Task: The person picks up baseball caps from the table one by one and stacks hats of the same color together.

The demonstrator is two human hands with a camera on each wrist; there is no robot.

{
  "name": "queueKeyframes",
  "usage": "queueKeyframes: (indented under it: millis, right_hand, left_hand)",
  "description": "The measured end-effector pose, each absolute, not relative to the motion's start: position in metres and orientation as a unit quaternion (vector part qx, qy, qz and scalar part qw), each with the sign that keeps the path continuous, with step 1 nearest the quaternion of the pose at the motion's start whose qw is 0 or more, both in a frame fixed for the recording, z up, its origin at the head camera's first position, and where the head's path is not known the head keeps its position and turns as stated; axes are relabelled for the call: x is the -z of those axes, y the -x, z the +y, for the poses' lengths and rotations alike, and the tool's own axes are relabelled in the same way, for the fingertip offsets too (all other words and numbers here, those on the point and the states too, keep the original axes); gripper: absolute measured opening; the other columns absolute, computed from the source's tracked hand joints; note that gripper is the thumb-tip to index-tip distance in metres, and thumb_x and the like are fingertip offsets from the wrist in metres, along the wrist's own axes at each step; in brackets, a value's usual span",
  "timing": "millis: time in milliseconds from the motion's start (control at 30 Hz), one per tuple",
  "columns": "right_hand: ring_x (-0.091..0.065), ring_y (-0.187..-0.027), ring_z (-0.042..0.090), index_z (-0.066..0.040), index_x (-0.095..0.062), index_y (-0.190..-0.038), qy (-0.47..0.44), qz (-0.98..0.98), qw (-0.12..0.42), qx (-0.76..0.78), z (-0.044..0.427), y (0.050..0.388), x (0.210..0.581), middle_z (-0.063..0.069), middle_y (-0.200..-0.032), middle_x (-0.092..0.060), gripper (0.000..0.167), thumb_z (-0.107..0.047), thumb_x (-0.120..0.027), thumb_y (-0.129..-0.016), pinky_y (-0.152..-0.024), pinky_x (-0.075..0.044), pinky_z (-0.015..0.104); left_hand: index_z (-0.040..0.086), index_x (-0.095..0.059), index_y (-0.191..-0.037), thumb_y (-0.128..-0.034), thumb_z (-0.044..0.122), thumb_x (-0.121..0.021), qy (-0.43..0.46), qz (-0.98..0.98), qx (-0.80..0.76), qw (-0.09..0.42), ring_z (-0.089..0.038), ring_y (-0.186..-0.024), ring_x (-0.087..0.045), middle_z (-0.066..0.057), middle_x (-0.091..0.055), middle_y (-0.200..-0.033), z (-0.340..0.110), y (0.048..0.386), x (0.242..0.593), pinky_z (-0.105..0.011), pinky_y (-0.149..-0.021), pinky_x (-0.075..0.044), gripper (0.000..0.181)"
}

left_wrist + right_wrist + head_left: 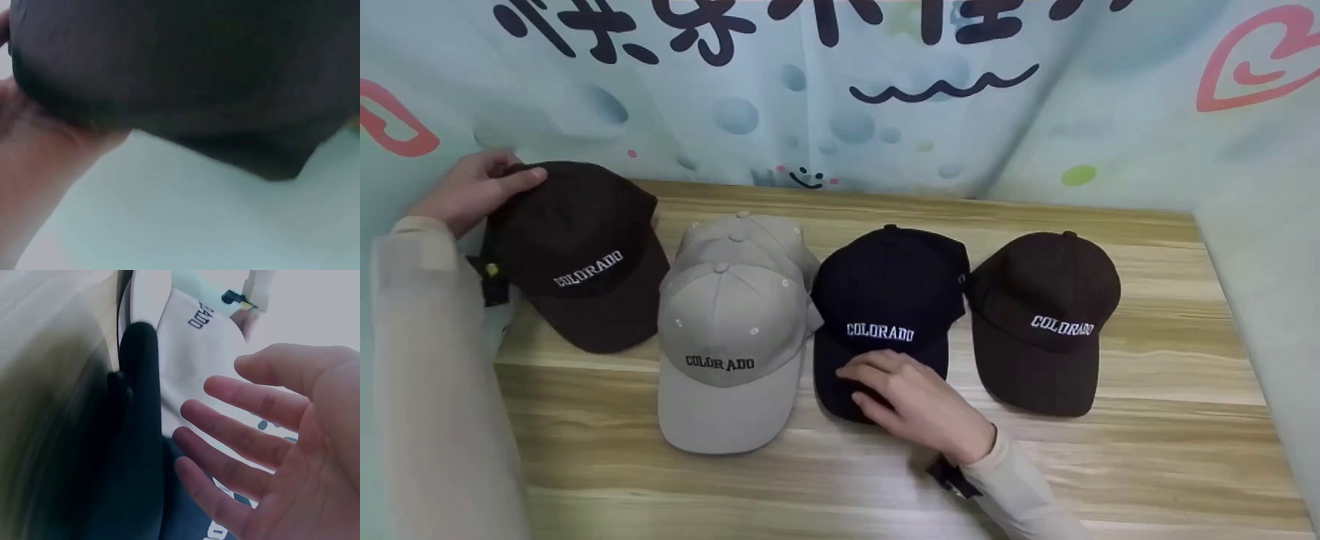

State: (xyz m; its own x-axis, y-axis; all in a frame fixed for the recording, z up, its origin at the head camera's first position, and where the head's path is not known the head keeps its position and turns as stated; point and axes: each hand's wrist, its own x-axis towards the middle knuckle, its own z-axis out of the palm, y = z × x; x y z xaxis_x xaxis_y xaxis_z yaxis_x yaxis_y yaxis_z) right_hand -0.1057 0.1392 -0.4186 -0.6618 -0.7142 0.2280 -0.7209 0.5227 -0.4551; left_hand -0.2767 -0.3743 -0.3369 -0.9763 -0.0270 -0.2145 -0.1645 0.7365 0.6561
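At the far left of the head view, my left hand point(476, 187) grips a dark brown cap point(577, 217) by the back of its crown, thumb on top. The left wrist view shows the cap's dark cloth point(185, 62) against that hand; some fingers are hidden. My right hand point(919, 405) hovers over the brim of a navy cap point(885, 289), fingers spread and slightly bent. Nothing lies in its palm in the right wrist view, where the navy brim point(140, 455) stands beside the fingertips. Several overlapping grey caps point(727, 319) lie between the brown and navy ones.
A second dark brown cap point(1050, 289) lies right of the navy one. All the fronts read COLORADO where visible. A wood-grain table point(1177, 360) carries the row, and a pale blue printed cloth point(810, 120) hangs behind and around the sides.
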Motion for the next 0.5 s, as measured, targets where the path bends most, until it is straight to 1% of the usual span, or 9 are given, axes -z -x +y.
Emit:
queueKeyframes:
  millis: [33,167,300,400,500]
  right_hand:
    - [-0.057,-0.112,0.018,-0.010,-0.066,-0.120,-0.409,-0.873,0.006,-0.264,0.141,0.106,0.418,0.002,-0.119,-0.062,0.028,-0.018,-0.061,-0.094,-0.095,-0.044,0.035]
    - [-0.056,-0.112,0.017,-0.011,-0.066,-0.122,-0.404,-0.876,0.001,-0.263,0.144,0.107,0.415,0.002,-0.120,-0.062,0.029,-0.020,-0.060,-0.095,-0.095,-0.044,0.037]
    - [-0.057,-0.111,0.017,-0.010,-0.065,-0.121,-0.405,-0.874,-0.001,-0.267,0.147,0.107,0.414,0.002,-0.119,-0.062,0.028,-0.020,-0.060,-0.095,-0.094,-0.045,0.037]
    - [-0.057,-0.110,0.016,-0.010,-0.065,-0.121,-0.406,-0.872,-0.004,-0.273,0.149,0.107,0.414,0.002,-0.119,-0.062,0.028,-0.019,-0.061,-0.095,-0.092,-0.046,0.036]
    - [-0.057,-0.110,0.016,-0.009,-0.065,-0.121,-0.404,-0.871,-0.009,-0.279,0.151,0.108,0.415,0.002,-0.118,-0.063,0.028,-0.018,-0.062,-0.095,-0.092,-0.046,0.036]
  left_hand:
    - [0.008,-0.050,-0.099,-0.0943,0.046,-0.056,0.050,0.927,-0.361,0.091,-0.013,-0.077,-0.042,0.005,-0.047,-0.082,-0.374,0.274,0.333,-0.024,-0.064,-0.034,0.039]
    - [0.007,-0.053,-0.099,-0.0958,0.043,-0.055,0.036,0.936,-0.341,0.079,-0.013,-0.073,-0.042,0.002,-0.046,-0.079,-0.369,0.264,0.315,-0.026,-0.062,-0.033,0.037]
    - [0.001,-0.055,-0.103,-0.0959,0.043,-0.055,0.023,0.950,-0.301,0.077,-0.015,-0.068,-0.043,-0.001,-0.048,-0.072,-0.360,0.260,0.298,-0.027,-0.063,-0.032,0.043]
    - [0.005,-0.056,-0.099,-0.0946,0.044,-0.057,0.016,0.950,-0.299,0.085,-0.016,-0.061,-0.047,-0.002,-0.048,-0.063,-0.354,0.261,0.287,-0.025,-0.060,-0.034,0.039]
    - [0.012,-0.056,-0.092,-0.0940,0.040,-0.061,0.000,0.940,-0.331,0.086,-0.016,-0.054,-0.048,-0.003,-0.047,-0.058,-0.351,0.261,0.282,-0.023,-0.057,-0.037,0.029]
